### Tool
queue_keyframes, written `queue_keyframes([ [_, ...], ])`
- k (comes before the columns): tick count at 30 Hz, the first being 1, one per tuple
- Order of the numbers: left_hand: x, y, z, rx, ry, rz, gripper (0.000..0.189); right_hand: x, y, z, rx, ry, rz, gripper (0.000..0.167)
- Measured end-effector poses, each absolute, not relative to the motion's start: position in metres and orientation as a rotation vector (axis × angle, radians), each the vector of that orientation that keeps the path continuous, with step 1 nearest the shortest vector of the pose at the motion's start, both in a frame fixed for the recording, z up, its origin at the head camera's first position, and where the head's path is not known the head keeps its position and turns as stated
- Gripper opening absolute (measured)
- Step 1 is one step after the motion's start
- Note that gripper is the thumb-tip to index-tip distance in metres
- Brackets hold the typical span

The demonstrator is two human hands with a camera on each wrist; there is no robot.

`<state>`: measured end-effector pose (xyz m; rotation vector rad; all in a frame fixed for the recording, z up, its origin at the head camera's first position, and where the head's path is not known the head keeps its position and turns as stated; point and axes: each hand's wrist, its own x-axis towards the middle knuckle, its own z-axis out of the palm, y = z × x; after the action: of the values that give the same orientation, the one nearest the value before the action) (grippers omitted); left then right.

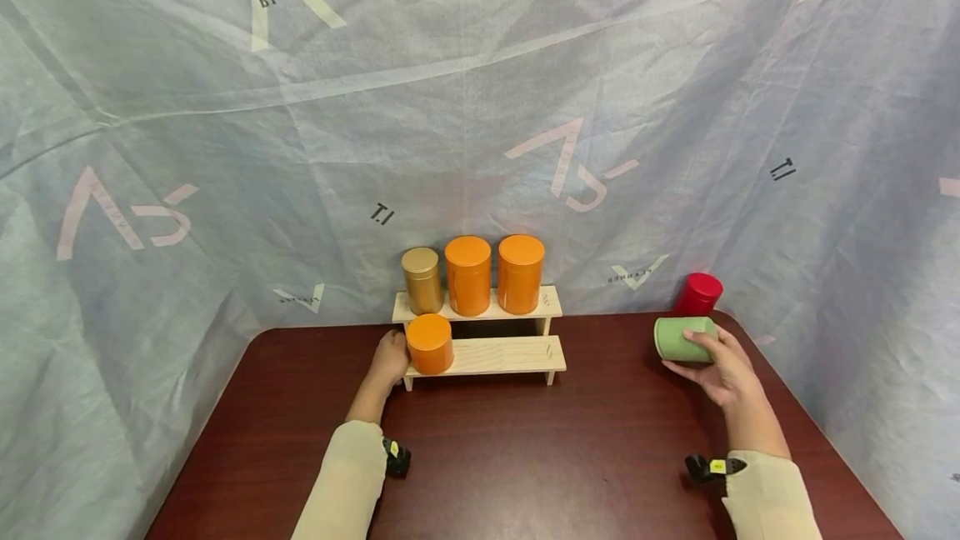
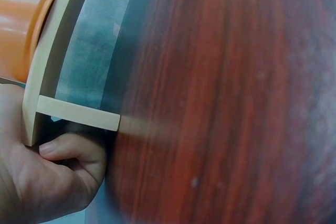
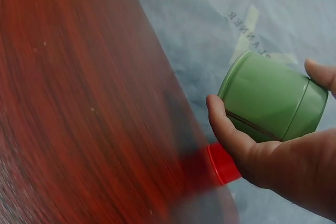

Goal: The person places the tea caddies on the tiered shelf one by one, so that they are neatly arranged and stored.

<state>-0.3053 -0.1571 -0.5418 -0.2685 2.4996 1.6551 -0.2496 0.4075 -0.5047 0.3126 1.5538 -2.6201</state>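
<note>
My right hand [image 1: 723, 369] grips a green tin [image 1: 682, 339], thumb on one side and fingers on the other. The tin is tipped on its side, above the table's right part. Behind it a red tin [image 1: 701, 293] stands at the back right corner. My left hand [image 2: 58, 166] has its fingers curled at the left end of a two-step wooden stand [image 2: 44, 72], holding the end of the lower board. Close to that hand, an orange tin [image 1: 431, 346] stands on the lower step. On the upper step are a gold tin [image 1: 423, 282] and two taller orange tins [image 1: 468, 277].
The dark red wooden table [image 1: 570, 457] has rounded back corners. Grey printed cloth [image 1: 450, 107] hangs behind it and at both sides. The lower step's bare board [image 1: 498, 355] extends right of its orange tin.
</note>
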Motion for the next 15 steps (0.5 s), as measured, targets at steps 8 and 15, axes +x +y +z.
queue_keyframes([
  [8, -0.304, -0.156, -0.539, -0.287, 2.5, 1.64, 0.042, -0.251, 0.392, -0.498, 0.296, 1.609, -2.599, 0.032],
  [15, -0.303, -0.156, -0.539, -0.285, 2.49, 1.654, 0.04, -0.248, 0.376, -0.495, 0.324, 1.706, -2.54, 0.032],
])
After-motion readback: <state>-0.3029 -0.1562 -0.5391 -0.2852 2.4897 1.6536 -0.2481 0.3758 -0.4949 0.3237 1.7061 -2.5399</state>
